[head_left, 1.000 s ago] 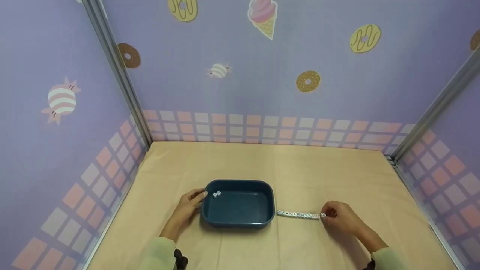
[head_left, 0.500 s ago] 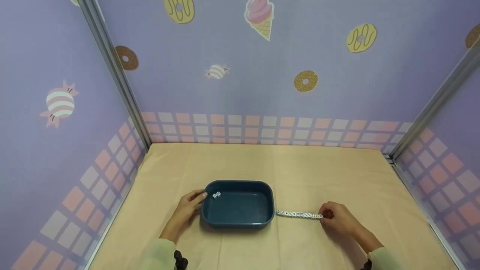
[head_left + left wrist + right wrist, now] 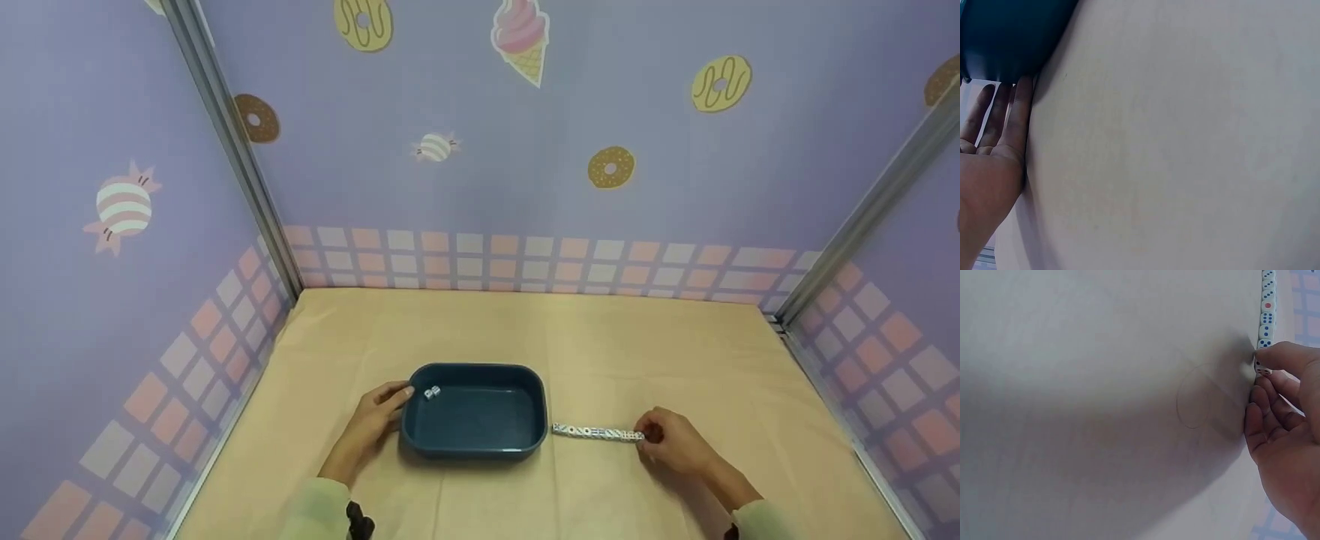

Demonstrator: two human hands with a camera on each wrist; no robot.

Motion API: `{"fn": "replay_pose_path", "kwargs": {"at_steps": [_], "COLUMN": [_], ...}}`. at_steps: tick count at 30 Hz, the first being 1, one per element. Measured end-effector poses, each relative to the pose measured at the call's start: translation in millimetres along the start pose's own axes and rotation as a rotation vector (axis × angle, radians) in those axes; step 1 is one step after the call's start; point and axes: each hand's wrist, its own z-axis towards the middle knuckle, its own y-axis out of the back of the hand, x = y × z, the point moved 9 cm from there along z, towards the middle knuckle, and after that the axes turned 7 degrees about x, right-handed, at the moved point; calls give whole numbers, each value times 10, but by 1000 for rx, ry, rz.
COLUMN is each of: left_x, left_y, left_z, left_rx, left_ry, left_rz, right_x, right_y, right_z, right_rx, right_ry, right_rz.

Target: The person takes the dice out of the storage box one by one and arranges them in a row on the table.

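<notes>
A dark blue rectangular tray (image 3: pixel 480 453) stands on the table, with two small white dice (image 3: pixel 432 393) inside near its left end. My left hand (image 3: pixel 373 420) is at the tray's left side, thumb at the rim. In the left wrist view, that hand's straight fingers (image 3: pixel 1016 121) touch the outer wall. Right of the tray runs a straight row of white dice (image 3: pixel 596 433), with blue and red pips in the right wrist view. At the row's right end my right hand (image 3: pixel 679 444) pinches a die (image 3: pixel 1264 371) between thumb and forefinger, in line with the others.
A beige cloth (image 3: pixel 465 322) covers the table. Purple panels (image 3: pixel 480 195) with printed sweets enclose it at the back and sides, joined by grey metal posts (image 3: pixel 232 150). The row's left end lies close to the tray's right wall.
My right hand has moved slightly left, bringing its die from a small gap up against the row's right end. The left hand and tray stay put.
</notes>
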Motion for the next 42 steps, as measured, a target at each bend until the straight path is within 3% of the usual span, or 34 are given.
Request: {"fn": "replay_pose_path", "kwargs": {"at_steps": [7, 11, 14, 19, 24, 30, 34, 42], "left_x": [7, 38, 55, 34, 9, 2, -9, -19], "left_y": [23, 38, 50, 62, 49, 29, 13, -14], "left_z": [-33, -30, -33, -37, -28, -15, -32, -52], "left_rx": [-9, -1, 2, 2, 11, 22, 30, 40], "left_ry": [3, 2, 5, 8, 3, 5, 2, 1], "left_rz": [11, 13, 22, 30, 8, -12, -3, -5], "right_x": [82, 218, 444, 1028, 1594, 2070, 2232, 2354], "right_y": [-1, 66, 103, 29, -151, -454, -745, -1242], "right_z": [46, 135, 253, 534, 900, 1301, 1499, 1735], "right_rx": [32, -7, -86, -210, -243, -221, -192, -174], "right_ry": [1, 20, 72, 243, 381, 449, 431, 330], "right_rz": [-29, -95, -114, -83, -46, 16, 86, 155]}}
